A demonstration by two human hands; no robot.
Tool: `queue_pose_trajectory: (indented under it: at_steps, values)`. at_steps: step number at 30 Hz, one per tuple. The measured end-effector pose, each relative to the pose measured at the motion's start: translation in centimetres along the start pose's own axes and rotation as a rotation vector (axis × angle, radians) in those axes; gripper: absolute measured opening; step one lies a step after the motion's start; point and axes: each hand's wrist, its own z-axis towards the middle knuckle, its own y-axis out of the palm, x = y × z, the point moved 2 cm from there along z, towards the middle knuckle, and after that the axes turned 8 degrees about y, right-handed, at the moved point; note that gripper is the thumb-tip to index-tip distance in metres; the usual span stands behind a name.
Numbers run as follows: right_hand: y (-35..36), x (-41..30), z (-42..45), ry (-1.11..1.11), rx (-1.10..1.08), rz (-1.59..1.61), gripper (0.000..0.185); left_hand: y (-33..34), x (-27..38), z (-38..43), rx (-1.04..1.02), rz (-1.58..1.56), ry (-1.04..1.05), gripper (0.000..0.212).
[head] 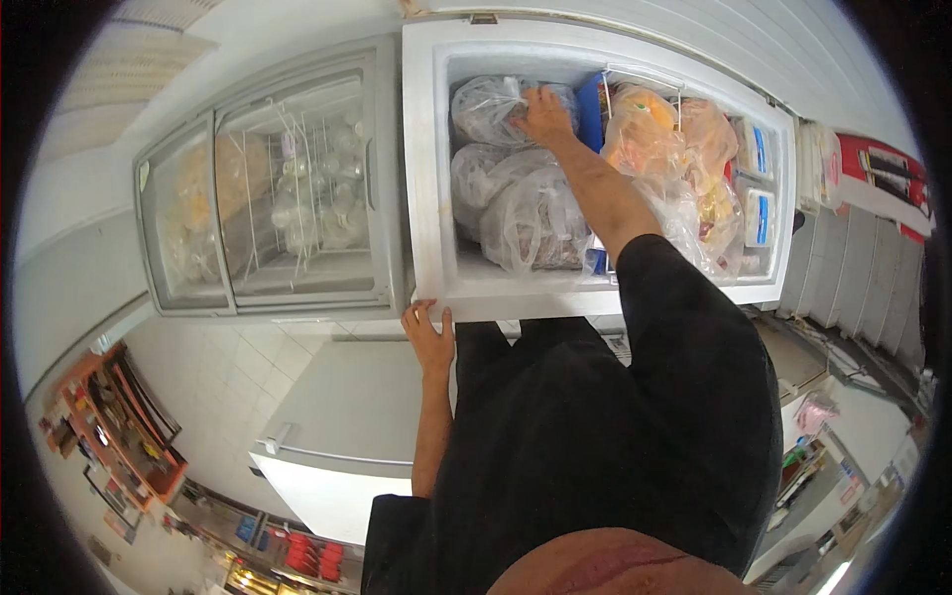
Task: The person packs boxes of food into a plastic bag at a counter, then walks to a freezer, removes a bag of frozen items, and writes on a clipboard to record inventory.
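Reaching into an open chest freezer (517,303), my right hand (549,115) has its fingers on the gathered top of a clear plastic bag (483,108) at the back left. The bag's contents are hard to make out. More filled clear bags (535,216) lie in front of it, with dark contents showing through. My left hand (431,335) touches the freezer's front left corner, thumb apart from the fingers, holding nothing. A blue panel (591,111) stands to the right of my right hand, beside a white wire basket (643,73).
Bags of orange-yellow food (643,134) fill the freezer's right half, and white tubs with blue labels (758,216) line its right end. A glass-topped freezer (297,201) adjoins on the left. Behind me are a white appliance (335,416) and an orange shelf unit (126,424).
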Motion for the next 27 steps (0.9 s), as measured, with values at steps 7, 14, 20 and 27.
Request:
queue_pose_trajectory:
  at_steps: [7, 14, 20, 27]
  values:
    - [-0.6, 0.0, -4.3, -0.395, 0.238, -0.249, 0.063, 1.6, 2.3, 2.1, 0.076, 0.114, -0.145, 0.038]
    - [-0.6, -1.6, -8.2, -0.452, 0.25, -0.022, 0.059, 3.6, 2.5, 3.9, 0.115, 0.191, -0.159, 0.043]
    - [5.0, -2.6, -14.3, -0.23, -0.362, -0.019, 0.049, 4.2, 2.8, 4.2, 0.133, 0.271, -0.108, 0.045]
    - [3.2, 1.4, -18.7, -0.295, -0.194, -0.007, 0.026, 3.2, 4.8, 5.0, 0.166, 0.327, 0.01, 0.044]
